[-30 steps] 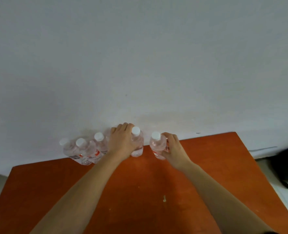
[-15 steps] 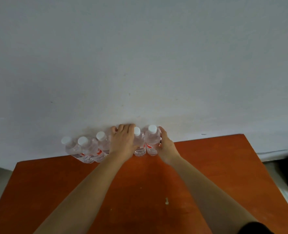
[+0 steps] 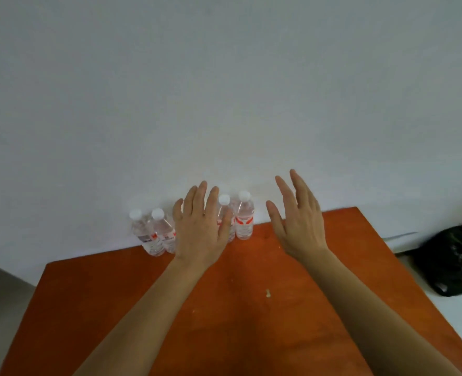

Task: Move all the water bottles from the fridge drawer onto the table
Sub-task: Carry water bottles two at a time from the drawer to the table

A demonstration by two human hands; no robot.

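Note:
Several clear water bottles with white caps and red labels stand in a row along the far edge of the orange table, against the white wall. The rightmost bottle stands free. The leftmost bottle and its neighbour stand close together. My left hand hovers with fingers spread in front of the middle of the row and hides part of it. My right hand is raised to the right of the row, fingers apart, holding nothing. No fridge drawer is in view.
A black bag lies on the floor beyond the table's right edge. A small pale speck sits on the table's middle. The white wall stands directly behind the bottles.
Both hands have let go of the two rightmost bottles and drawn back with fingers spread. The right hand moved right, away from the row. The bottles stay standing.

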